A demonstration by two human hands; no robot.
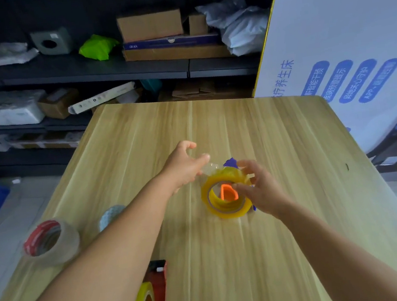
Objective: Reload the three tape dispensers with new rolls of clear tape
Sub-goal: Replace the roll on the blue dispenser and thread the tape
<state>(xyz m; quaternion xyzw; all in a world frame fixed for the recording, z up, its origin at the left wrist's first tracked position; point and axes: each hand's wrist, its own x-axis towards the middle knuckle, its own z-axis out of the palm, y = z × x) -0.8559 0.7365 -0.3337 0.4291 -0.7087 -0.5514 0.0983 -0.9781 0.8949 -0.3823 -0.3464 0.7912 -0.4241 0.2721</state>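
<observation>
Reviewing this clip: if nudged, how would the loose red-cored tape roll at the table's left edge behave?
The red-cored tape roll lies roughly flat, so it would probably slide rather than roll. It sits near the table edge, so it might drop off. Its glossy film probably feels slick.

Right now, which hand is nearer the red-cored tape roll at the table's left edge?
Left. The left hand is toward the table's middle, up and right of the red-cored roll; the right hand is farther right, on the yellow roll.
</observation>
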